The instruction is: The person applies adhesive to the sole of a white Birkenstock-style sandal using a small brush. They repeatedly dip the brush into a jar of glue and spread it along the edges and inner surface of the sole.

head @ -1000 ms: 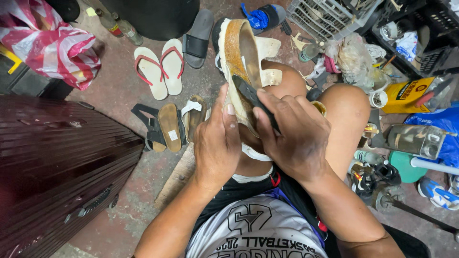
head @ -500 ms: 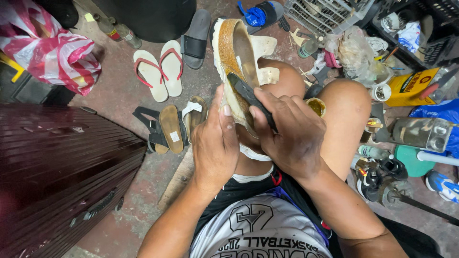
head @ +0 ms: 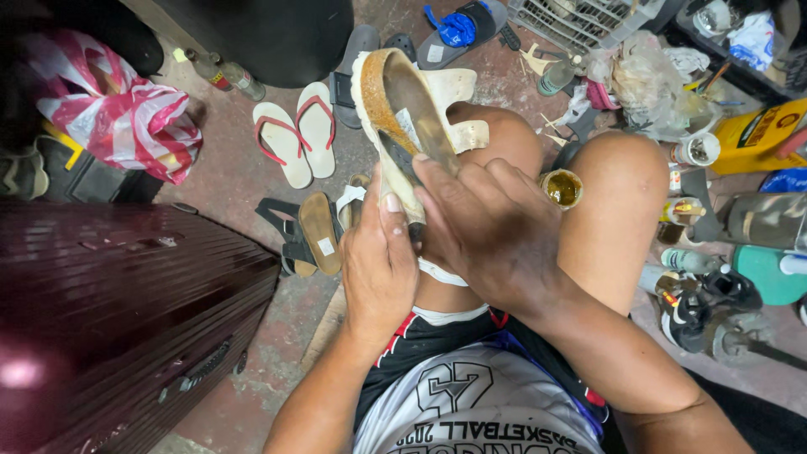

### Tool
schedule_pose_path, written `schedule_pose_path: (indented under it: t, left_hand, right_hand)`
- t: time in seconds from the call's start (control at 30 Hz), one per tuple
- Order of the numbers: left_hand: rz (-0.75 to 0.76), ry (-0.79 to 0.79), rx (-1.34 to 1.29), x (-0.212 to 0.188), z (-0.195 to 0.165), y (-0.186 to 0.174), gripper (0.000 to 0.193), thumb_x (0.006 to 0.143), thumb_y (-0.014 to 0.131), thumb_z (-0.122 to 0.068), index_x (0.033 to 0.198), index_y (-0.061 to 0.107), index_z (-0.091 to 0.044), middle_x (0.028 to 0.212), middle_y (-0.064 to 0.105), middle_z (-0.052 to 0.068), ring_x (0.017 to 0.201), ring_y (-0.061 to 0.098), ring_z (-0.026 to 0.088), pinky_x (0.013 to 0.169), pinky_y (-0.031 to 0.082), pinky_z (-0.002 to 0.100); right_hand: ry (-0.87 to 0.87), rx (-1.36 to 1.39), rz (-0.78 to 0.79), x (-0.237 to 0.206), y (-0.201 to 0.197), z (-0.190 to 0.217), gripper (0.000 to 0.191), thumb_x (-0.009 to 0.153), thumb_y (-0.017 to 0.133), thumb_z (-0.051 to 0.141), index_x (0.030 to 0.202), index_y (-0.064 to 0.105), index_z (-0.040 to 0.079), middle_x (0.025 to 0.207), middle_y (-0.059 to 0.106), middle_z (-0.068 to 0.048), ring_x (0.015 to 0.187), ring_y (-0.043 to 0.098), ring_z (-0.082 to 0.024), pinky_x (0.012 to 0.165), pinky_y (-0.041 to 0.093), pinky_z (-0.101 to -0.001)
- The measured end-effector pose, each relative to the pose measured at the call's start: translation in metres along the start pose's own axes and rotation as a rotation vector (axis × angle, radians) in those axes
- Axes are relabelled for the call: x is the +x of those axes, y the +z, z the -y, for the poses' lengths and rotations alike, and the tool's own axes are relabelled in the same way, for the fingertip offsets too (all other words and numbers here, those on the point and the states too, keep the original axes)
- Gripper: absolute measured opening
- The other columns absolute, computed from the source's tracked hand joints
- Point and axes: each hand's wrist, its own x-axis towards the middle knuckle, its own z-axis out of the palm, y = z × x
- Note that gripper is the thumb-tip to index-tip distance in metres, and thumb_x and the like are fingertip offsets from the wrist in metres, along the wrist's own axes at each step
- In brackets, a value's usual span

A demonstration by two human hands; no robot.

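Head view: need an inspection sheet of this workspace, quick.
Surface: stained concrete floor.
Job's things: cork-soled sandal propped on knee; dark flat tool against its footbed.
Clutter: flip-flops, brown sandal, glue tin, striped bag, bottles.
Grippers: left hand steadies the sandal's heel; right hand holds the tool.
Cables: nothing seen.
Surroundings: maroon suitcase, wire basket.

A red-and-white striped plastic bag (head: pixel 126 126) lies upper left. A yellow container (head: pixel 756 139) with a red label sits at the right edge. Crumpled clear plastic bags (head: pixel 651 84) pile upper right. A small white sticker (head: pixel 326 246) marks a brown sandal insole, centre left.
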Motion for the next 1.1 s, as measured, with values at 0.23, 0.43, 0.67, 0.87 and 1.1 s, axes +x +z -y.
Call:
schedule_pose_path:
  t: [0.23,0.43,0.67,0.87,1.1]
  left_hand:
    - [0.051,-0.210,0.006,0.0013,-0.0037,0.0020,0.051,0.110,0.034,-0.026,0.150,0.046,0.004,0.086,0.070,0.023,0.072,0.072,0.034,0.069,0.055,0.043]
    - [0.049,-0.205,-0.004,0.0022,-0.0062,0.0017,0.053,0.111,0.032,-0.029,0.152,0.045,0.003,0.078,0.067,0.018,0.065,0.070,0.028,0.065,0.055,0.040]
    - [0.076,-0.279,-0.079,0.0031,-0.0045,0.0020,0.055,0.109,0.031,-0.029,0.151,0.043,0.003,0.074,0.067,0.017,0.060,0.072,0.026,0.060,0.059,0.037]
    - [0.064,-0.208,-0.011,0.0021,-0.0035,0.0018,0.054,0.111,0.032,-0.028,0.152,0.043,0.005,0.077,0.068,0.017,0.063,0.071,0.026,0.063,0.056,0.038]
    - [0.030,-0.119,-0.004,0.0016,-0.0031,0.0012,0.051,0.115,0.033,-0.028,0.151,0.045,0.006,0.089,0.070,0.020,0.072,0.073,0.028,0.068,0.056,0.039]
  right_hand:
    - [-0.021,-0.013,0.022,0.0041,-0.0062,-0.0008,0.035,0.094,0.077,0.015,0.126,0.068,0.004,0.089,0.062,-0.006,0.078,0.058,-0.025,0.070,0.049,-0.0396]
    - [-0.044,0.043,-0.002,0.0063,-0.0056,-0.0045,0.035,0.093,0.078,0.013,0.125,0.068,0.001,0.087,0.061,-0.006,0.078,0.059,-0.024,0.068,0.048,-0.0394]
    - [-0.046,0.032,0.003,0.0029,-0.0073,-0.0049,0.037,0.092,0.078,0.013,0.126,0.068,0.002,0.091,0.065,-0.007,0.079,0.060,-0.025,0.068,0.049,-0.0381]
    - [-0.014,0.035,0.009,0.0012,-0.0043,-0.0053,0.035,0.094,0.079,0.014,0.125,0.068,0.003,0.089,0.064,-0.007,0.079,0.060,-0.025,0.070,0.050,-0.0385]
    - [-0.012,0.053,0.002,0.0008,-0.0004,-0.0048,0.037,0.094,0.079,0.013,0.127,0.066,0.001,0.090,0.064,-0.008,0.079,0.060,-0.026,0.070,0.049,-0.0391]
